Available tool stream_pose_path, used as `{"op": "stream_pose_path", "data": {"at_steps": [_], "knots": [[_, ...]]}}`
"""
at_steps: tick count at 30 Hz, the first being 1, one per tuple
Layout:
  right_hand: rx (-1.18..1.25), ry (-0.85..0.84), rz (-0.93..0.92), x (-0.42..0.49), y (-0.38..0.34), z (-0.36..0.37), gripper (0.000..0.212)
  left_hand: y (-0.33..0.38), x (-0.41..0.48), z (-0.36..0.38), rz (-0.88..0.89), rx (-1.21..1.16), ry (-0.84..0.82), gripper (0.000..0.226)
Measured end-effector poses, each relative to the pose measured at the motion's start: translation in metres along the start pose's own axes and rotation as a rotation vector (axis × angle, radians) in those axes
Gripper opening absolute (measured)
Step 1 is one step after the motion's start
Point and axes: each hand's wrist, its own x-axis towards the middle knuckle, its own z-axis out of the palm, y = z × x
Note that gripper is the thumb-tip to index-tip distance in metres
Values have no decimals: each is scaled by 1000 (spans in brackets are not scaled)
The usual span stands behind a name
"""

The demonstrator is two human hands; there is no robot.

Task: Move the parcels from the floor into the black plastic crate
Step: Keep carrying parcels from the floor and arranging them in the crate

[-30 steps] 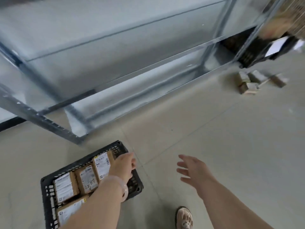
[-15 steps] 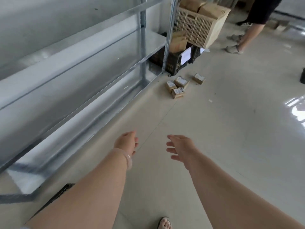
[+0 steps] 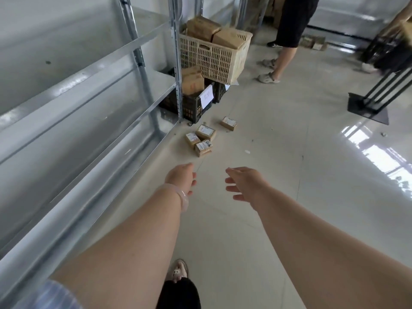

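Several small brown parcels with white labels lie on the tiled floor ahead: a cluster of three [image 3: 201, 140] and a single one [image 3: 228, 123] a little to the right. My left hand [image 3: 181, 177] and my right hand [image 3: 246, 185] are stretched forward, both empty with relaxed fingers, well short of the parcels. The black plastic crate I was loading is out of view. Another black crate [image 3: 193, 103] with a white paper sign stands at the end of the shelf, holding brown boxes.
A metal shelf rack [image 3: 89, 103] runs along the left. A beige basket [image 3: 215, 55] with boxes sits on the black crate. A person's legs [image 3: 281, 54] stand beyond. A black stand base [image 3: 367, 108] is at right. My foot [image 3: 178, 272] shows below.
The view swung up from the black crate with parcels by my feet toward the parcels on the floor. My left hand left the crate; both hands now reach forward.
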Motion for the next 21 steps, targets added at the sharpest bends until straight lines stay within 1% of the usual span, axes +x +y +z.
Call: {"op": "stream_pose_path", "data": {"at_steps": [6, 8, 12, 15, 17, 21], "knots": [[36, 57, -1, 67, -72, -33, 11, 77, 69, 41, 21, 81, -77, 18], [62, 74, -5, 88, -94, -49, 14, 103, 91, 59, 42, 108, -100, 19], [103, 102, -10, 132, -127, -89, 10, 149, 134, 104, 44, 141, -121, 19], [116, 119, -9, 171, -148, -125, 15, 176, 164, 143, 52, 158, -133, 20], [131, 125, -10, 203, -163, -151, 16, 197, 186, 171, 51, 137, -126, 21], [90, 92, -25, 271, -197, -207, 19, 241, 227, 230, 35, 98, -57, 17]]}}
